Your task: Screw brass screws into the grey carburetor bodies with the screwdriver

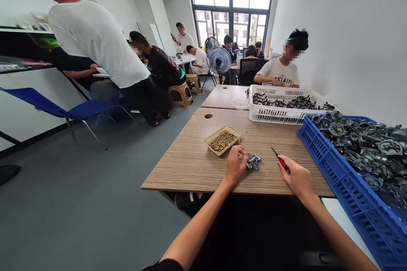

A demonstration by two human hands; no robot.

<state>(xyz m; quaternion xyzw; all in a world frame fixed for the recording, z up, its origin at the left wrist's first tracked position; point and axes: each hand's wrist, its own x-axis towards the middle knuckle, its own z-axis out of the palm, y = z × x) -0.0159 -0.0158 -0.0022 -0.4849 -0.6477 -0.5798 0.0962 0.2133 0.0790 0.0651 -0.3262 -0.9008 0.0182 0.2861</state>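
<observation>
The grey metal part [253, 162] lies on the wood-grain bench [178, 165], at the left hand [236, 164], whose grip is curled; I can't tell whether it's closed. The right hand [295, 174] has its grip closed round the red-handled screwdriver [281, 161]. Beyond sits a tray of brass pieces [222, 140].

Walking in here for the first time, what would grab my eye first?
Probably the blue crate at right, heaped with grey metal parts. Next, the tray of small brass-coloured pieces on the wooden table, just beyond the left hand. The right hand holds a red-handled tool.
</observation>
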